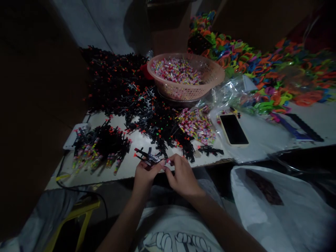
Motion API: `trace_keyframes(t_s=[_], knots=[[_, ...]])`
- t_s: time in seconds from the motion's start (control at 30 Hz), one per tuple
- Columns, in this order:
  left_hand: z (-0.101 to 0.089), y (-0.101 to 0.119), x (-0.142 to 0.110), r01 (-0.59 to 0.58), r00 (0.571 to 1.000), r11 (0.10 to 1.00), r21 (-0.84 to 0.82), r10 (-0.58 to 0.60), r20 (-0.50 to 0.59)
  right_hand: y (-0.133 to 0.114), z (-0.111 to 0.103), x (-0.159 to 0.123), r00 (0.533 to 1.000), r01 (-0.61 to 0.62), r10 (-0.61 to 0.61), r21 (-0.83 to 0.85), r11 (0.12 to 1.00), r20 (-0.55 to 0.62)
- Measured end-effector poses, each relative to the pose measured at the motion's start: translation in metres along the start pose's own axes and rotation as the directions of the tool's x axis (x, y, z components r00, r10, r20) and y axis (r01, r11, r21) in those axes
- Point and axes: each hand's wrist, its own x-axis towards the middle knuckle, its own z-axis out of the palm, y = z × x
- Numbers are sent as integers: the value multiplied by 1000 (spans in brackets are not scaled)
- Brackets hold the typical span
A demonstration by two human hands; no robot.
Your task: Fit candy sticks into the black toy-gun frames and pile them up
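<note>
My left hand [145,171] is closed around a few small black toy guns [147,156] with orange-red tips, just over the table's front edge. My right hand [181,174] pinches at the near end of these guns, its fingertips almost meeting the left thumb. A small pinkish piece shows at those fingertips, too little of it to name. Ahead of my hands lies a heap of black toy guns [157,122]. Beside it is a pile of small tubes of coloured candy [196,126]. On the left, toy guns with candy tubes attached [99,148] lie in a cluster.
A pink plastic basket [181,89] of candy tubes stands at the back. A phone [233,129] lies on clear plastic at the right, before a heap of bright plastic pieces [262,70]. A white sack [262,210] hangs below the table edge, and a yellow stool [78,213] stands lower left.
</note>
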Motion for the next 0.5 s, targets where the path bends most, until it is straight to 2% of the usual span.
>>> trace_keyframes(t_s=[0.1, 0.2, 0.27, 0.33, 0.4, 0.47, 0.5], knots=[[1, -9, 3, 35, 995, 999, -35, -32, 92, 4, 2, -1, 1000, 3, -2, -75, 997, 9], [3, -18, 5, 104, 984, 989, -103, -87, 157, 5, 3, 0, 999, -7, 9, -50, 999, 44], [1, -20, 9, 130, 981, 983, -130, -109, 162, 9, 1, 3, 996, -3, 5, -26, 1000, 84], [-8, -17, 17, 83, 994, 988, -133, -73, 76, 19, -6, 9, 994, 6, -4, -25, 1000, 113], [-27, -8, 31, -28, 998, 998, -60, 25, -50, 37, -19, 16, 995, -35, 43, -95, 995, 85], [-56, 4, 51, -153, 974, 980, 128, 171, -151, 61, -34, 21, 986, -166, 167, -270, 949, -19], [-73, 11, 61, -206, 947, 941, 269, 261, -185, 73, -42, 22, 966, -257, 244, -383, 887, -83]])
